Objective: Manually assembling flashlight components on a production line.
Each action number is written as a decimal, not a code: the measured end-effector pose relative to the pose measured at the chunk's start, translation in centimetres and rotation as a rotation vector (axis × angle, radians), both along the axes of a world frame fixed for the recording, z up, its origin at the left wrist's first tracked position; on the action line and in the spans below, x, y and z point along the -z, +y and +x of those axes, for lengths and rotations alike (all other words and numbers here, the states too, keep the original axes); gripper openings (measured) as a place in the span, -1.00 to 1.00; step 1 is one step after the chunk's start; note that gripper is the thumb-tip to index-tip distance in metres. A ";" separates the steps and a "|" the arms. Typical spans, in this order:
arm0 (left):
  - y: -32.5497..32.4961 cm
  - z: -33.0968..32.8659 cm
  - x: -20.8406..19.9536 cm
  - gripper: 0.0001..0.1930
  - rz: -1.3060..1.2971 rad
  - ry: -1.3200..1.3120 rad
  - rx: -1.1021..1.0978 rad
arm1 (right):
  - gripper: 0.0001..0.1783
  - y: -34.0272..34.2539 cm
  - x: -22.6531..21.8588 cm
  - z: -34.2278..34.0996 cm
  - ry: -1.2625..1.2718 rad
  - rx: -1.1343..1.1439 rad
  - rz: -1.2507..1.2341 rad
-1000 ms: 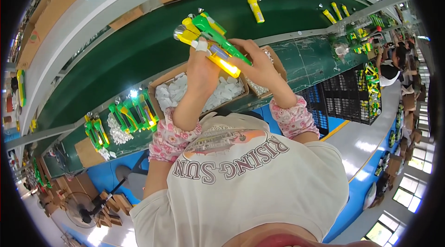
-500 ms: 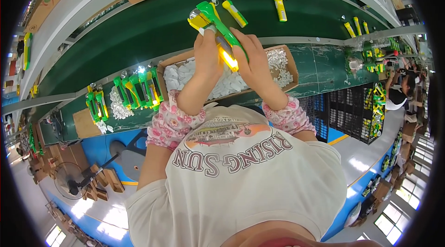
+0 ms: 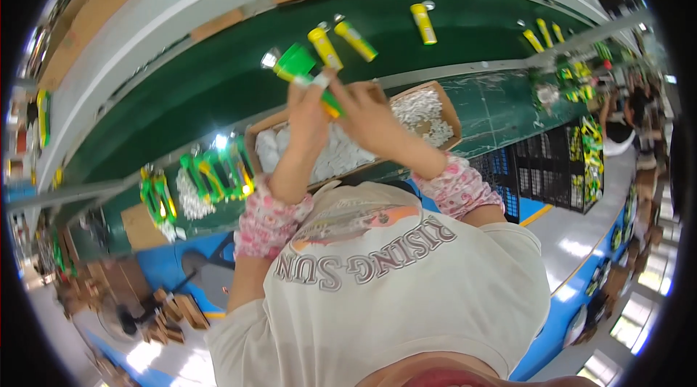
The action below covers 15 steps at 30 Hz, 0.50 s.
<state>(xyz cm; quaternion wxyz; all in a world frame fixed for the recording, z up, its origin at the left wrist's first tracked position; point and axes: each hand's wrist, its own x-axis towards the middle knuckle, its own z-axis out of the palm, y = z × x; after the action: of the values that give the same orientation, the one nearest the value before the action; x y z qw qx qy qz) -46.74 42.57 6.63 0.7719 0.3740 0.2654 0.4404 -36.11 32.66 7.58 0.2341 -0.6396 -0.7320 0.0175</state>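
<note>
Both my hands are around a green and yellow flashlight [image 3: 296, 60], held tilted over the far edge of a cardboard box. Its shiny head points up and left, and its tail end shows between my hands. My left hand [image 3: 308, 122] is closed round its lower side. My right hand [image 3: 367, 117] is closed against it from the right, its fingertips by a small white piece [image 3: 319, 80] at the flashlight's middle. Motion blurs the fingertips. Below my wrists, the box [image 3: 456, 115] holds white plastic pieces [image 3: 330, 151] and, at its right, small silvery-white parts [image 3: 417, 109].
Yellow flashlights [image 3: 324, 49] lie on the dark green belt [image 3: 479, 31] beyond. To my left, several green and yellow flashlights [image 3: 218, 169] stand by a pile of small white parts [image 3: 192, 194]. A black crate [image 3: 548, 169] is at right; a person [image 3: 621, 122] sits farther off.
The flashlight has turned, and its lit yellow strip no longer shows. Both hands have come down and slightly left, and a yellow flashlight on the belt is now uncovered. The view has tilted.
</note>
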 end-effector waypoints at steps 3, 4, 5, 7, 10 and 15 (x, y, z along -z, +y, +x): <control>5.7 -2.6 4.5 -0.62 -0.193 -0.137 0.195 | -0.36 -0.2 3.6 -2.3 -0.196 0.155 -0.125; 6.0 -2.8 4.7 -0.61 -0.153 -0.036 0.195 | -0.29 0.2 5.2 -2.3 -0.239 0.096 0.084; 5.7 -3.1 4.6 -0.56 -0.107 0.008 0.077 | -0.17 0.3 4.2 -2.9 -0.005 0.114 -0.095; 7.8 -5.3 6.9 -0.45 -0.093 -0.081 0.177 | -0.27 2.0 5.1 -2.0 0.512 -0.001 0.030; 6.0 -6.7 3.5 -0.47 -0.164 -0.099 0.097 | -0.47 3.1 4.4 -0.4 1.452 -0.257 -0.374; 1.1 -3.5 8.5 -0.49 0.002 0.179 0.486 | -0.52 2.7 14.8 0.6 1.084 -0.200 -0.307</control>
<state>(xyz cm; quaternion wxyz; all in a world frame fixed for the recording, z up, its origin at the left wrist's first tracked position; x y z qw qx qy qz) -50.23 43.68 -1.86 0.8281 0.4651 0.2344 0.2073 -35.54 35.34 -7.19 0.4776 -0.4935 -0.5532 0.4714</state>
